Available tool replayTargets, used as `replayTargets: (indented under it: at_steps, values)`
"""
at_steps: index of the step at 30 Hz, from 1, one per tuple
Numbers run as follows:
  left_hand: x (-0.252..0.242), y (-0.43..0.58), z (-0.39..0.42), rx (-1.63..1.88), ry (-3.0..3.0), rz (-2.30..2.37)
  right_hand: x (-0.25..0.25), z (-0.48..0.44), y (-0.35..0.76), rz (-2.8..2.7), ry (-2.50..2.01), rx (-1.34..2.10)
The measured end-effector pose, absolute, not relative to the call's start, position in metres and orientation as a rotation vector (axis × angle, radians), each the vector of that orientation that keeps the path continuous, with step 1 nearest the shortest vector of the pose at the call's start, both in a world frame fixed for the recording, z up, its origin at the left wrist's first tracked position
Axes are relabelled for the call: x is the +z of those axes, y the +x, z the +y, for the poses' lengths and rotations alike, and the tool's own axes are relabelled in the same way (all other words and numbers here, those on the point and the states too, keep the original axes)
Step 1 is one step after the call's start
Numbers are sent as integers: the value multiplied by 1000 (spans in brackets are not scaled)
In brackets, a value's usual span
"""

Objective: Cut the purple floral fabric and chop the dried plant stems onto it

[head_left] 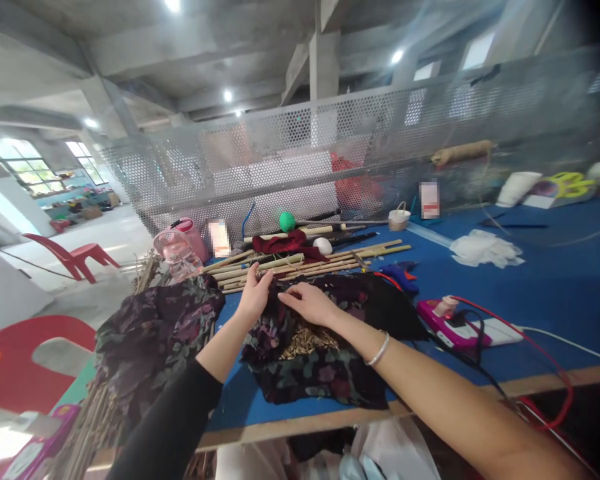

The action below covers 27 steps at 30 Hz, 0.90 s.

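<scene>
two forearms point(430, 377), one bracelet point(379, 349), left hand point(255, 295) and right hand point(313, 305) pinching one dark floral cloth point(323, 383)

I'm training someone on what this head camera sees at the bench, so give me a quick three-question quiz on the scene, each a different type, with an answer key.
1. Either/or: is the bracelet on the arm of the left hand or the right hand?
2. Multiple choice: what lies on the dark patterned cloth between the forearms?
A. A white plate
B. Loose brown pieces
C. A pile of coins
3. Fill in the blank: the tabletop under the cloth is coloured ____.

Key: 1. The right hand; 2. B; 3. blue.
</scene>
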State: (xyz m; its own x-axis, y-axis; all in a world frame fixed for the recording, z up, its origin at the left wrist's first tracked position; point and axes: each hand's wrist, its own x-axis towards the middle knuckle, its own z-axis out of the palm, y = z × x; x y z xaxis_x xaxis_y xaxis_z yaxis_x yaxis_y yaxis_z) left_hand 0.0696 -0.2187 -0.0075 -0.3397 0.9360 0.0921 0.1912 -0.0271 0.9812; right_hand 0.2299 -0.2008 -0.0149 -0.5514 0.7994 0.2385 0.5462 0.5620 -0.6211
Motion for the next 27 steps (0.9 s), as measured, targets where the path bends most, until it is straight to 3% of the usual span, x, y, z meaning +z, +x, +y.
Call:
replayTargets:
  at_steps: [4,9,14,18,27]
  values:
    - [11,80,-234,1454,1201,1380,-14,-202,222,-2297,-1098,747]
    - [4,74,-271,1695,1430,1809,-6,-207,226,-2243,-1055,766]
    - [-23,86,-297,1350,1781,1846,8,-210,225,-2139,-1001,849]
    - [-29,99,-287,1310,1994,1912,20,-213,214,-2049,-979,985]
    - [21,86,-268,1130,2114,2164,46,-206,210,-1740,-942,1155]
